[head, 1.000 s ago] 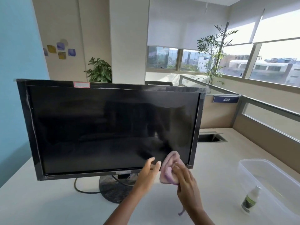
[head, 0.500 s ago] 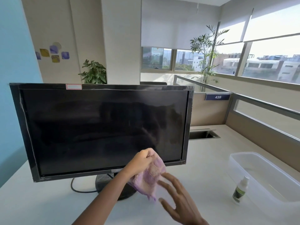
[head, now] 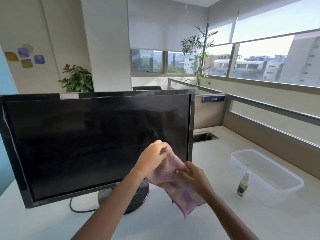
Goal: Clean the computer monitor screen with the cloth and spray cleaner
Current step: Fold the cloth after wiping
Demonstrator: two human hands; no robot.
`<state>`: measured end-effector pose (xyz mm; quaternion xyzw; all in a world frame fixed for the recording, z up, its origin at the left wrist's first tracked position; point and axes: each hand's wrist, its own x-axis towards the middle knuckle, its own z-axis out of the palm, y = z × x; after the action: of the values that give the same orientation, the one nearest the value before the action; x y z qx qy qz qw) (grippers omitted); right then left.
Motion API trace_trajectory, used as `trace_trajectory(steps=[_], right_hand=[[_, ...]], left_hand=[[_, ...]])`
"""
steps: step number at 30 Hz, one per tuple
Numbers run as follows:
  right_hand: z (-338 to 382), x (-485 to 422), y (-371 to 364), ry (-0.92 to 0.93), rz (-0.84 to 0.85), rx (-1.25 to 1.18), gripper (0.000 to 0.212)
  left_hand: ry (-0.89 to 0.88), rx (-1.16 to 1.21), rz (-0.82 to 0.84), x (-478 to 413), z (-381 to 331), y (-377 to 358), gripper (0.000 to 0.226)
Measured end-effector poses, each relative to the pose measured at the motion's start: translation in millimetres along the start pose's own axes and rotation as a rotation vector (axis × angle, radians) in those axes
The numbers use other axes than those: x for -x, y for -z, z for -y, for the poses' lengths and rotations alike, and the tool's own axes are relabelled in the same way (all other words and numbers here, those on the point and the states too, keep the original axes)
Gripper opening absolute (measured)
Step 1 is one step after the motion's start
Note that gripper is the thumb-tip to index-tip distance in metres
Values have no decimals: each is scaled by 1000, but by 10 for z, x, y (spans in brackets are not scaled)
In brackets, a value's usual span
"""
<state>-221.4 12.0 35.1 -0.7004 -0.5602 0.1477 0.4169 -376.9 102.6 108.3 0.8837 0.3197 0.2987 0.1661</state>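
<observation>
A black computer monitor (head: 90, 141) stands on the white desk, its screen dark. In front of its lower right corner hangs a purple cloth (head: 174, 184), spread out between both hands. My left hand (head: 153, 157) pinches the cloth's top edge close to the screen. My right hand (head: 194, 175) grips the cloth's right side a little lower. A small white spray bottle (head: 243, 185) with a green label stands upright on the desk to the right, apart from both hands.
A clear plastic tub (head: 270, 174) sits right of the spray bottle. The monitor's round base (head: 136, 198) and its cable (head: 78, 207) lie under the screen. A cable slot (head: 204, 136) opens in the desk behind. Partition walls bound the desk (head: 173, 226) at the right.
The cloth passed from my right hand to my left, then unfolded. My right hand, open half a second ago, now grips its side. The view shifted right.
</observation>
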Motion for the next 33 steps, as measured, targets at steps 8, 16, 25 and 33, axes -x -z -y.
trace_trajectory(steps=[8,16,25,33], right_hand=[[-161,23,416,79,-173,119,9],[-699,-97,1280,22,-117,150,14],[-1303,-285,2517,66,-398,232,21],[-2013,-216,3018,-53,-434,383,16]], left_hand=[[-167,-217,-61,-174,-222,-395,24],[-143,-200,-222,-692,-635,-749,22],[-123,-37,-222,-1508,-1546,-1283,25],[-52,77,-22,-2082,-2023,-2178,26]])
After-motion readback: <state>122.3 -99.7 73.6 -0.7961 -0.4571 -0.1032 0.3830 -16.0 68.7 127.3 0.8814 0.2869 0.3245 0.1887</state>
